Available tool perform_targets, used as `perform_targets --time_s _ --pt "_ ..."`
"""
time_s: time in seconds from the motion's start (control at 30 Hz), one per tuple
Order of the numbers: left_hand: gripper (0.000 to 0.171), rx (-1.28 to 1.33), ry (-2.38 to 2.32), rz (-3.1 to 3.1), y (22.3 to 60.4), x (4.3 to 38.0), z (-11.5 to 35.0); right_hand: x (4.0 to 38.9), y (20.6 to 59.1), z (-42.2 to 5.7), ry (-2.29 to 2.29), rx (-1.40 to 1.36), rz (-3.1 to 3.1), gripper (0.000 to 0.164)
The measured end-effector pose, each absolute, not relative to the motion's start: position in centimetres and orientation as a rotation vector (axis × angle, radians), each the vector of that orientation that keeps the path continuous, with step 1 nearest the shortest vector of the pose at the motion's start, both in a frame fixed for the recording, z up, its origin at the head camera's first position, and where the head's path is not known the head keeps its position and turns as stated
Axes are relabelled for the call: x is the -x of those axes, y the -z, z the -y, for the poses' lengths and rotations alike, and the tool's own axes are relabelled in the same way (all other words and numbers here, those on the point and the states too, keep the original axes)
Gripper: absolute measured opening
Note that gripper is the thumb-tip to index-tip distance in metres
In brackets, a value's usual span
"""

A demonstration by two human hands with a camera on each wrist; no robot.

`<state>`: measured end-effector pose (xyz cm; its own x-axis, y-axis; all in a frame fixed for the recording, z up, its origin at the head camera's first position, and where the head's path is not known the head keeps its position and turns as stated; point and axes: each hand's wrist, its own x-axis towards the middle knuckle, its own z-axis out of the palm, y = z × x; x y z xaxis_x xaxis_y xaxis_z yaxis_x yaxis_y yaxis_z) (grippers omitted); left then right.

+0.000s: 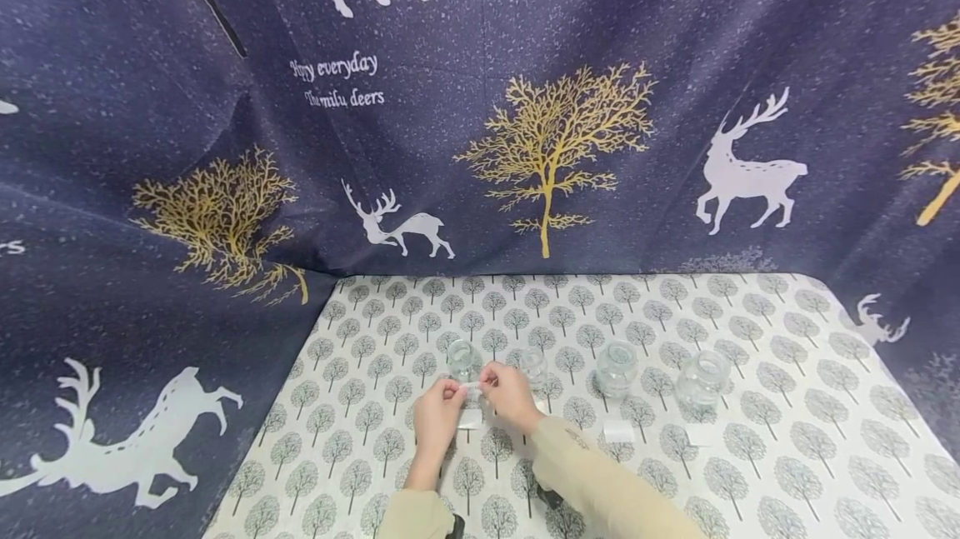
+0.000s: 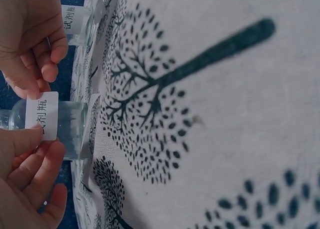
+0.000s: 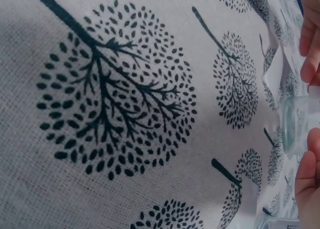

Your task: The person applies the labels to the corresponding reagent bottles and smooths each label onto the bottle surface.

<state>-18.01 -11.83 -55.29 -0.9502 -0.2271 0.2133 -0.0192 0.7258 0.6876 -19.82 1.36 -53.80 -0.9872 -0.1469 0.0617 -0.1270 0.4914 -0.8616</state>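
A small white label [image 2: 49, 116] with printed Chinese characters is stretched between both hands. My left hand [image 1: 437, 418] pinches one end of it, thumb on the printed face. The other end is pinched by my right hand [image 1: 512, 393], whose remaining fingers [image 2: 47, 69] are bent. Directly behind the label stands a clear glass jar [image 1: 463, 357], upright; in the left wrist view the label covers part of it. Whether the label touches the glass, I cannot tell. A white paper piece [image 1: 470, 419] lies on the cloth between the wrists.
To the right stand more glass jars: a small one [image 1: 533, 366] bearing a similar label [image 2: 72, 20], then two larger ones [image 1: 617, 371] [image 1: 703, 381]. White paper pieces [image 1: 618, 431] [image 1: 701, 435] lie before these. A tree-print cloth [image 1: 360, 439] covers the table; a dark deer-print curtain [image 1: 480, 131] hangs behind.
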Motion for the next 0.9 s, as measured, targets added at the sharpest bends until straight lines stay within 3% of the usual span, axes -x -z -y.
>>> perform_targets --time_s 0.9 --pt "0.01 -0.197 0.977 2.673 55.42 18.53 12.09 19.98 53.83 -0.94 1.562 0.193 -2.683 0.006"
